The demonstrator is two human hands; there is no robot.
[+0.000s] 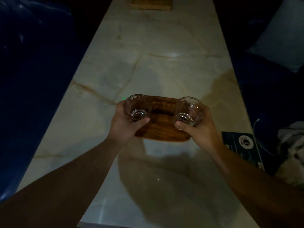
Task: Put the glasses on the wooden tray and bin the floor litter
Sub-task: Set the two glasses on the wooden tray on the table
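Note:
A brown wooden tray [162, 130] lies on the marble table [148, 71] in the middle of the view. My left hand [125, 127] grips a clear cut glass [137, 107] over the tray's left end. My right hand [199, 129] grips a second clear cut glass [189, 111] over the tray's right end. Both glasses are upright and look empty. Whether they touch the tray I cannot tell. No floor litter is in sight.
A pale wooden block [151, 4] stands at the table's far end. A dark box with a white ring printed on it [241, 148] lies at the right edge, beside white cloth [291, 139]. Blue seats [32, 71] flank the table; a white cushion [283, 33] sits far right.

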